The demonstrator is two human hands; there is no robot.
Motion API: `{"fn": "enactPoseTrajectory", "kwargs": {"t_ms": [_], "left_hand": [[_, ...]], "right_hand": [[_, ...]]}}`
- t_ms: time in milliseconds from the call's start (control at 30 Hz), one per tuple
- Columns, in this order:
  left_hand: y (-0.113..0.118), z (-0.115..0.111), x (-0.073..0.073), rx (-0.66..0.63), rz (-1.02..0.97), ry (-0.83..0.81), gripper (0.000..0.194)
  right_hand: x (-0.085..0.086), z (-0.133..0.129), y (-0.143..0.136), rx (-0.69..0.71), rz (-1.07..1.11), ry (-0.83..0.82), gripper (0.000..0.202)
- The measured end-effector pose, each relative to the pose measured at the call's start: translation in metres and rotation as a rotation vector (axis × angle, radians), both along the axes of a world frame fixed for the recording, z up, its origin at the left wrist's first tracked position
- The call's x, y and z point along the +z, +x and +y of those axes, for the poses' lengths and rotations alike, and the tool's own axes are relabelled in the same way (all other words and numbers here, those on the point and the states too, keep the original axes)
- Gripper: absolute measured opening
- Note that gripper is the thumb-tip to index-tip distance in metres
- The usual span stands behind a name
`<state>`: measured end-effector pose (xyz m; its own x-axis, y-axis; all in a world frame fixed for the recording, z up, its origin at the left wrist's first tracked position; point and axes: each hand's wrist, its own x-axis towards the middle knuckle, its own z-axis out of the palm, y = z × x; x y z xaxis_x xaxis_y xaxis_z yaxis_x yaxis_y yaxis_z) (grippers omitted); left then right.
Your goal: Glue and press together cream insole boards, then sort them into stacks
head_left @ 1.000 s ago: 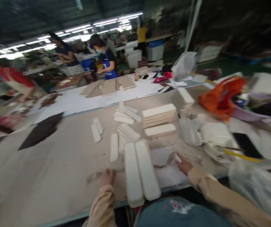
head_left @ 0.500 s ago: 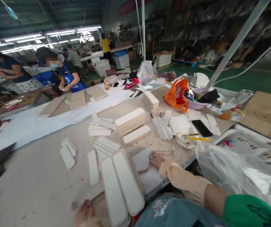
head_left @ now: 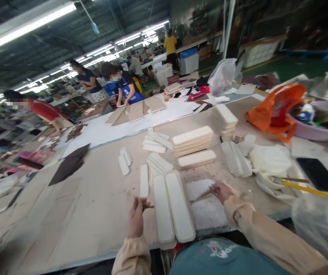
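Cream pieces on a beige bench, with a few loud spots of colour

The long rounded pads point(head_left: 171, 208) near the table edge are off-white, as are the stacked slabs point(head_left: 193, 140) behind them; the tabletop point(head_left: 95, 206) is dull beige, and a white sheet point(head_left: 106, 128) runs across its far side. Both of the person's sleeves, left point(head_left: 132, 258) and right point(head_left: 267, 238), are pale tan above a teal garment point(head_left: 218, 259) printed in white and red. A dark brown stack point(head_left: 70, 165) lies to the left. To the right are a bright orange bag point(head_left: 272, 110), a lilac basin point(head_left: 317, 130), a black phone point(head_left: 320, 175) and a yellow-handled tool point(head_left: 307, 189). Far off, one person wears a blue apron point(head_left: 131, 93), another a yellow shirt point(head_left: 170, 44).
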<state>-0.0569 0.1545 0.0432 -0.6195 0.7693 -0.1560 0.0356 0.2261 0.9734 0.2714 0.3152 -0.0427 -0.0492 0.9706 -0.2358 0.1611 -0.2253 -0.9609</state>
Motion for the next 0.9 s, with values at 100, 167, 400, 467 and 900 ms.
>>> {"fn": "enactPoseTrajectory", "kwargs": {"t_ms": [100,167,400,467,900], "left_hand": [[0.014,0.002,-0.001,-0.08,0.117,0.059,0.046],[0.02,0.003,-0.003,-0.101,0.175,0.075,0.043],[0.027,0.002,-0.008,-0.144,0.518,0.227,0.031],[0.028,0.0,-0.009,-0.17,0.757,0.281,0.035],[0.042,0.014,0.043,-0.427,0.913,-0.077,0.042]], "right_hand": [[0.025,0.009,-0.001,-0.007,0.124,0.028,0.039],[0.054,0.013,-0.005,0.036,0.158,0.082,0.041],[0.146,-0.017,-0.106,0.56,0.068,0.275,0.023],[0.142,-0.03,-0.144,0.63,0.1,0.242,0.022],[0.111,-0.056,-0.17,1.116,0.312,-0.048,0.013]]}}
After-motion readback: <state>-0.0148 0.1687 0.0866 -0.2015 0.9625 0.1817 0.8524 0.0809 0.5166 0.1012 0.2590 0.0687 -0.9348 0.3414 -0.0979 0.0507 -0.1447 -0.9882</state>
